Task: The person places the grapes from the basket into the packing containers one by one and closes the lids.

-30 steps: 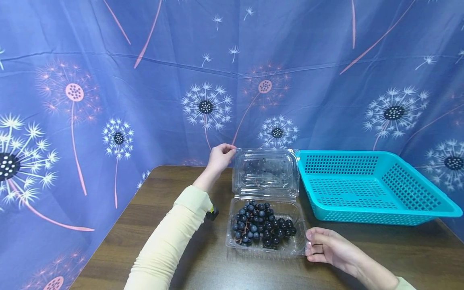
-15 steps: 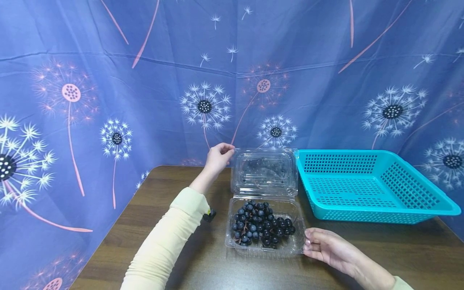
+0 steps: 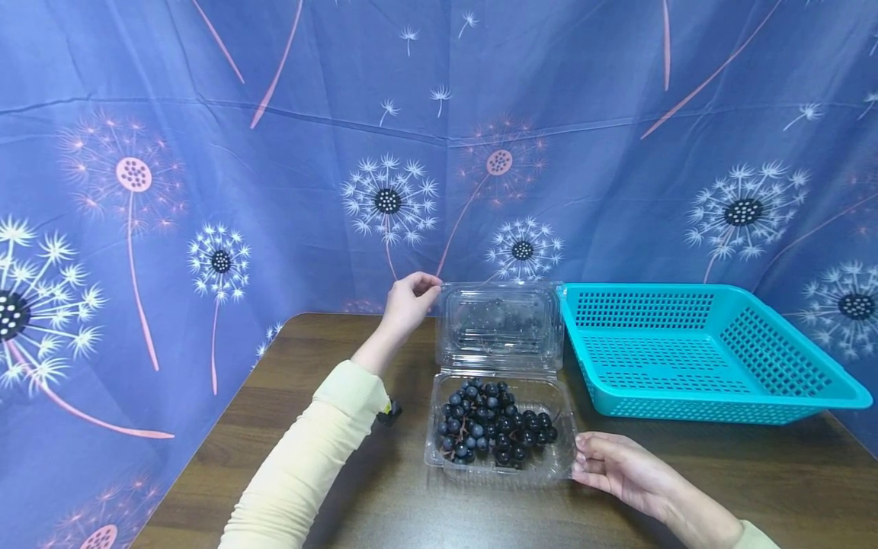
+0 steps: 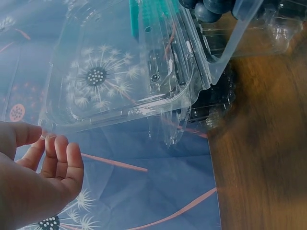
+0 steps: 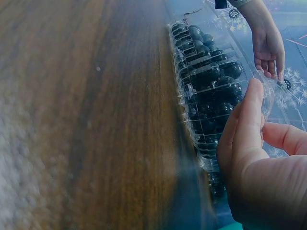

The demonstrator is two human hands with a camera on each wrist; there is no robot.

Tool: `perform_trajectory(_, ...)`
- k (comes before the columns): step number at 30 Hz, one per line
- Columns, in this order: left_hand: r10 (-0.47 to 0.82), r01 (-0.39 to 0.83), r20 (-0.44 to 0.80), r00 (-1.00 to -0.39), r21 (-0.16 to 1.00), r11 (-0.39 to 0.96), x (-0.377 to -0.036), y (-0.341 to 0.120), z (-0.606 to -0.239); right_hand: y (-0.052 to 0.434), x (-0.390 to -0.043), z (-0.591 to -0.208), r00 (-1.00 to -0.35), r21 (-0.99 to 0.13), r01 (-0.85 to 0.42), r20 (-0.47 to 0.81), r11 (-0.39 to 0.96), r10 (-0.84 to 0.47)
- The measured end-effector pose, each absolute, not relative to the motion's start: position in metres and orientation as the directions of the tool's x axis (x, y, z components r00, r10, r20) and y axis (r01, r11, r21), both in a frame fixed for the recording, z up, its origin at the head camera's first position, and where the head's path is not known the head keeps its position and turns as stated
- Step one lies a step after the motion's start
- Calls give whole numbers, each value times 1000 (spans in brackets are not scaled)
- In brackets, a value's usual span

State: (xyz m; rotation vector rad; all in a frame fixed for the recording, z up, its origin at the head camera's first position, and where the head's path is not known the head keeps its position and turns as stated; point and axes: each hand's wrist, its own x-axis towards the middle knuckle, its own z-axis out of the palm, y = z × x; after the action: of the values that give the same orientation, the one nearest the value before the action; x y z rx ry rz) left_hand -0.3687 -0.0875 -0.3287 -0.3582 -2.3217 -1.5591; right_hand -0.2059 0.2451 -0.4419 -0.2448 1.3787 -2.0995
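Note:
A clear plastic clamshell container [image 3: 562,465] stands on the table with its hinged lid [image 3: 499,324] raised at the back. Dark grapes [image 3: 488,419] on brown stems fill the left and middle of its base. My left hand [image 3: 406,309] pinches the lid's upper left corner between thumb and fingertips, as the left wrist view also shows on the lid [image 4: 110,108]. At the base's front right corner, my right hand [image 3: 627,473] grips the rim. In the right wrist view, the grapes [image 5: 206,76] show through the container's side beside my right hand [image 5: 259,158].
A turquoise perforated basket [image 3: 686,404] stands to the right, close to the raised lid. Behind the brown wooden table [image 3: 288,396] hangs a blue dandelion-print cloth [image 3: 309,191]. A small black object [image 3: 389,413] shows by my left sleeve.
Both hands keep hold of the container, which has shifted slightly left in view. My left forearm has moved a little left, and the lid's top edge sits marginally lower.

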Motion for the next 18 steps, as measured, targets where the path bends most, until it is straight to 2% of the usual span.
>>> perform_trajectory(9,50,416,441,-896,795,442,-364,-94,-331,245,-206,-441,-800,-883,391,-187,-260,-570)
perform_trajectory(18,82,448,463,-883,777,442,-358,-97,-331,244,-206,-440,-795,-888,388,-186,-247,-577)
